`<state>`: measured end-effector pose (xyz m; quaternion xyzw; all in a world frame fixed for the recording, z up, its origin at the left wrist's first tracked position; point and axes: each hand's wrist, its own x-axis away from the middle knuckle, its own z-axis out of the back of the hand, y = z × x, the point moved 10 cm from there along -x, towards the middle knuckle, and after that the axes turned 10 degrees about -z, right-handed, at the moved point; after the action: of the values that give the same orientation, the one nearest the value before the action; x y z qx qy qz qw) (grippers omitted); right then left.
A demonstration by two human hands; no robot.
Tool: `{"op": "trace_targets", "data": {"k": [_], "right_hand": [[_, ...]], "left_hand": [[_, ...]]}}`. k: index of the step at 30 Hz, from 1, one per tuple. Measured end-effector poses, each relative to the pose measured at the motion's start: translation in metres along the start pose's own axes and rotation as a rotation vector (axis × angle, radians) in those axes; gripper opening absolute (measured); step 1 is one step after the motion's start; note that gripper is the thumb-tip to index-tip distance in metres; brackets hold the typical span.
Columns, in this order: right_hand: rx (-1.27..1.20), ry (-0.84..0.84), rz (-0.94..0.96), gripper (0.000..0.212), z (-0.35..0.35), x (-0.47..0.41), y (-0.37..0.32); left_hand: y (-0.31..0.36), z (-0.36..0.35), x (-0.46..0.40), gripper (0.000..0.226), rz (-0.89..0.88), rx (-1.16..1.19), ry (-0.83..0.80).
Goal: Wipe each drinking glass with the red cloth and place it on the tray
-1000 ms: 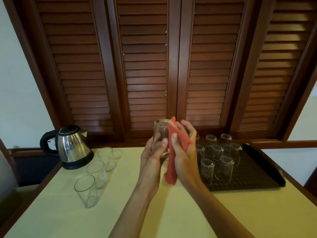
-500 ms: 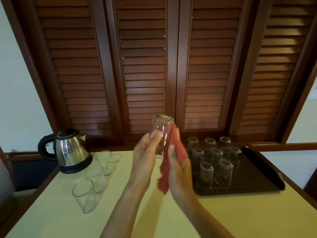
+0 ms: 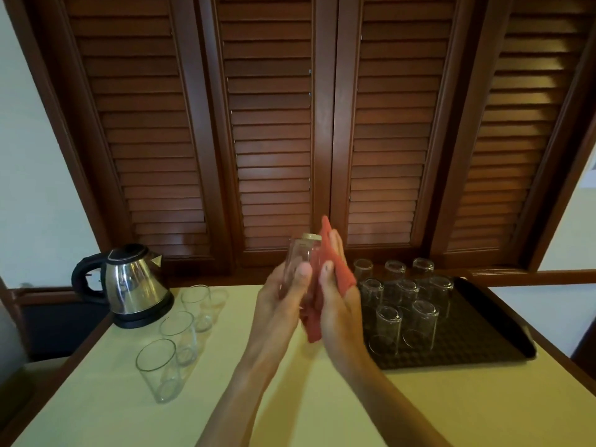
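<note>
Left hand (image 3: 280, 293) gripping glass (image 3: 298, 262), right hand (image 3: 337, 301) pressing red cloth (image 3: 325, 272) against it, tray (image 3: 503, 330) just right.

The tray (image 3: 503, 321) serves as landmark. Its far and left parts are crowded with upturned glasses (image 3: 407, 304), standing close together with narrow gaps; bare mat shows along its near edge and right side. Left of the tray, bare table (image 3: 290, 398) stretches toward the viewer. Farther left, three upright glasses (image 3: 176, 333) stand in a diagonal row, and the kettle (image 3: 132, 285) blocks the far-left corner. Behind the tray, louvred shutters (image 3: 387, 140) close the back.
</note>
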<state>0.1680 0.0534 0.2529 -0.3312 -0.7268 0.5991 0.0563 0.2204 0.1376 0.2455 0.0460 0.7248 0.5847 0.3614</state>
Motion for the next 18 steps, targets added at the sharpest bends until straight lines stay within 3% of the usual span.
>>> {"op": "trace_targets", "data": {"k": [5,8,12,17,18], "right_hand": [[0.045,-0.066,-0.032,0.065,-0.007,0.019,0.007],[0.054,-0.046,-0.052,0.048,-0.005,0.026,0.013],[0.001,-0.019,-0.102,0.047,0.007,-0.001,0.0],[-0.016,-0.023,-0.168,0.048,-0.002,0.038,0.015],[-0.032,0.01,-0.196,0.039,0.004,0.032,0.018]], "left_hand": [[0.002,0.017,-0.011,0.042,-0.071,0.032,0.117],[0.006,0.017,-0.012,0.036,-0.093,-0.052,0.064],[-0.016,0.001,0.002,0.046,0.075,-0.068,0.045],[0.004,0.016,-0.013,0.061,-0.001,-0.025,0.164],[0.004,0.015,-0.012,0.06,-0.007,-0.023,0.174]]}}
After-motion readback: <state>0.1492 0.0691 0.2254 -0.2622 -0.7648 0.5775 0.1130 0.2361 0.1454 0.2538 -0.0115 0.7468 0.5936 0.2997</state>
